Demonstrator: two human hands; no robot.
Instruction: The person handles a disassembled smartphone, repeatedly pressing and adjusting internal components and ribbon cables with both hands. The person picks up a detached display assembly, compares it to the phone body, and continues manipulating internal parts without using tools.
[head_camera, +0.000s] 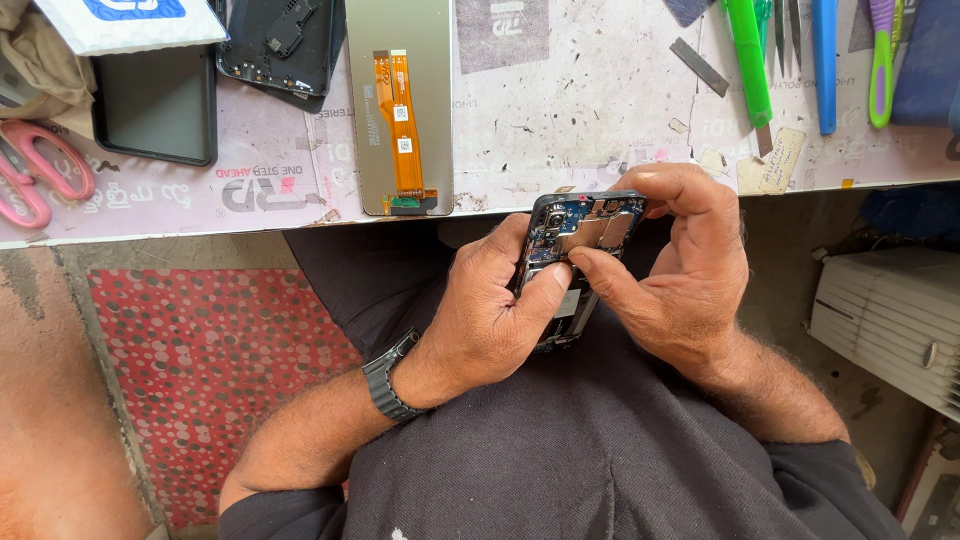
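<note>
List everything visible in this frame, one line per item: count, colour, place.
opened phone: 1, dark frame with blue board, held in both hands
display panel: 1, grey with orange ribbon, bench edge
back cover: 1, black, bench top left
phone case: 1, black, bench left
scissors: 1, pink, far left
green tool: 1, bench right
blue tool: 1, bench right
wristwatch: 1, black, left wrist
left hand: grips phone
right hand: fingers on phone
</note>
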